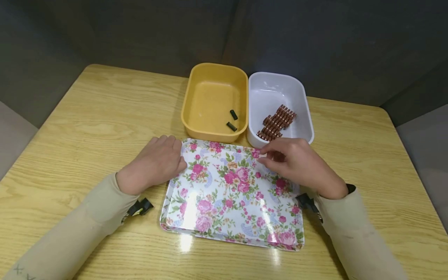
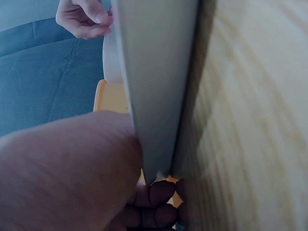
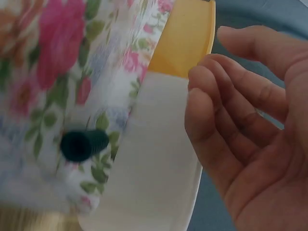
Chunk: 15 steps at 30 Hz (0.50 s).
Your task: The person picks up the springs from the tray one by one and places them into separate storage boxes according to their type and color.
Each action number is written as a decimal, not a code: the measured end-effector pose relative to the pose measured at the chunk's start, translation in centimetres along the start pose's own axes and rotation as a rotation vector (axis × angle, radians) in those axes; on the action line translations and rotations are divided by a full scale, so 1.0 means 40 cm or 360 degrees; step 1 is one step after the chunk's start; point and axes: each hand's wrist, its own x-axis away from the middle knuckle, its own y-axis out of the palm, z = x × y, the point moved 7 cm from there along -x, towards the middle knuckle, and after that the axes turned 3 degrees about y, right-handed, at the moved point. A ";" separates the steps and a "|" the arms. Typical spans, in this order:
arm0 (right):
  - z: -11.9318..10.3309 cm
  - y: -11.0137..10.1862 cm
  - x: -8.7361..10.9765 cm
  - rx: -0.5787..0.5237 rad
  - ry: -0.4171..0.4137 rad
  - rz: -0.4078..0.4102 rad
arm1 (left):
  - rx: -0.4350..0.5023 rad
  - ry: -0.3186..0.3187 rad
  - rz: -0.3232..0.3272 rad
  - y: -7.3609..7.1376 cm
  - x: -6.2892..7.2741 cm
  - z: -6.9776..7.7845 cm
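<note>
A white tray with a pink floral print (image 1: 227, 202) lies on the table. My left hand (image 1: 154, 164) grips its far left corner. In the left wrist view, that hand's curled fingers (image 2: 161, 192) show at the tray's pale side. My right hand (image 1: 297, 165) is over the far right part of the tray, its fingers loosely bent. Nothing shows between its thumb and fingers (image 3: 199, 110) in the right wrist view. On the tray near this hand is a dark green coil spring (image 3: 84, 144), which the hand or forearm hides in the head view.
Beyond the tray stands a yellow bin (image 1: 210, 134) holding two dark springs (image 1: 231, 126). Beside it on the right, a white bin (image 1: 308, 124) contains several copper-brown ridged pieces (image 1: 278, 122). A dark curtain (image 1: 157, 35) hangs behind the wooden table (image 1: 115, 105).
</note>
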 end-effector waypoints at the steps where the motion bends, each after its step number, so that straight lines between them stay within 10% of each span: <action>1: 0.001 -0.001 0.000 0.0017 0.0004 -0.0010 | 0.0002 -0.0002 0.0003 0.000 0.001 -0.001; 15: 0.033 -0.018 0.034 0.0230 0.0104 -0.0113 | 0.0017 -0.0020 0.0014 0.002 -0.002 -0.003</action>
